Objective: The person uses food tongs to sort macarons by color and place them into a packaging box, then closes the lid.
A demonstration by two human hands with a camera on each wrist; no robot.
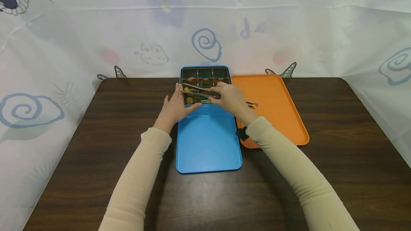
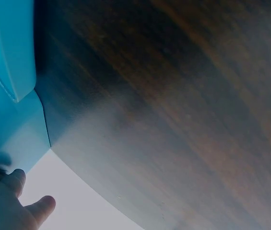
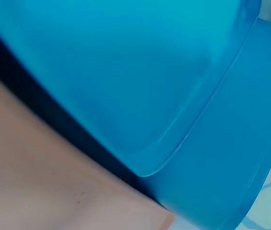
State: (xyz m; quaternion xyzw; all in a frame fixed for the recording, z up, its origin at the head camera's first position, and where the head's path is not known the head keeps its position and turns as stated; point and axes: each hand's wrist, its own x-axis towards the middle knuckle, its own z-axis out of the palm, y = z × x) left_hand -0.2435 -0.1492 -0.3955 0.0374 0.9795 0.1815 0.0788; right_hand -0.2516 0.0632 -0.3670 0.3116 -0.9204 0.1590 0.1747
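Note:
A blue-rimmed box (image 1: 229, 76) with dark compartments stands at the table's far edge, small red, yellow and green pieces inside. My left hand (image 1: 174, 108) rests at its front left corner, fingers straight along the left side and thumb spread along the front rim. In the left wrist view its fingertips (image 2: 41, 207) show beside the blue wall. My right hand (image 1: 229, 97) grips metal tongs (image 1: 202, 93) from above. Their two arms point left over the compartments, tips spread near the left fingers, with the looped end behind the hand. Part of the box is hidden under my hands.
A flat blue tray (image 1: 208, 142) lies directly in front of the box. To the right is an orange tray (image 1: 273, 109), partly under my right forearm. The dark wooden table (image 1: 128, 113) ends at a printed white cloth (image 1: 96, 38) behind.

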